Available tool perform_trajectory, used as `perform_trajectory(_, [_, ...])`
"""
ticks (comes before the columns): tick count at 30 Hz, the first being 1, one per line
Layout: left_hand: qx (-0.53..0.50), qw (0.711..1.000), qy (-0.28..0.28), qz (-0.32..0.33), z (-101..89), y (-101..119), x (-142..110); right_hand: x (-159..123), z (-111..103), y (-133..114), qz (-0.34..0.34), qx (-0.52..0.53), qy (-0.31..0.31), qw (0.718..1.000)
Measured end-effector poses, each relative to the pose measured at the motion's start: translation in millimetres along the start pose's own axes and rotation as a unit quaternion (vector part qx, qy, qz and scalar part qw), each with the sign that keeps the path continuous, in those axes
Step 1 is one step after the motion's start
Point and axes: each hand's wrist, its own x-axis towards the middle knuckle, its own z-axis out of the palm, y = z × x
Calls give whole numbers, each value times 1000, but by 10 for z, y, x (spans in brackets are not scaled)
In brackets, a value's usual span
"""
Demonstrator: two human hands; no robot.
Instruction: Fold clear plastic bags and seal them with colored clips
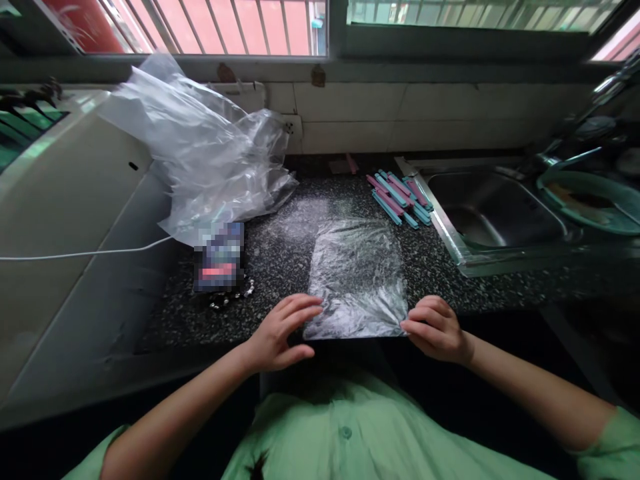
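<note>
A small clear plastic bag [356,277] lies flat on the dark speckled counter [280,260], its near edge at the counter's front. My left hand [281,332] rests at the bag's near left corner, fingers stretched out and touching the plastic. At the near right corner my right hand [436,328] has its fingers curled and pinched on the bag's edge. Behind the bag, a pile of pink and blue sealing clips [399,195] lies beside the sink.
A large crumpled clear plastic bag [200,153] sits at the back left. A dark blurred packet [220,257] and a small chain [234,297] lie left of the flat bag. A steel sink [493,213] is on the right, a white appliance [60,220] on the left.
</note>
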Motion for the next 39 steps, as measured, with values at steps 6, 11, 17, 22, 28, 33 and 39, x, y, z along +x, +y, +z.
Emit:
perform_trajectory(6, [-45,988,-149,10,17,-166,861,41,-60,1,-10,9,4,1000])
perform_trajectory(11, [-108,973,-204,-15,256,-359,1199,130,-142,62,20,22,19,999])
perform_trajectory(17, [-173,969,-116,-133,10,-457,862,475,-218,297,144,85,45,985])
perform_trajectory(22, [-120,972,-163,-122,-129,-416,549,738,-150,556,322,143,86,932])
perform_trajectory(28, [-161,963,-32,-215,221,-370,687,931,141,1028,434,182,124,874])
perform_trajectory(33, [-150,923,69,-349,415,-408,915,998,378,1374,491,134,87,856])
perform_trajectory(39, [-79,937,111,-322,419,-456,947,989,510,1471,525,-56,-50,848])
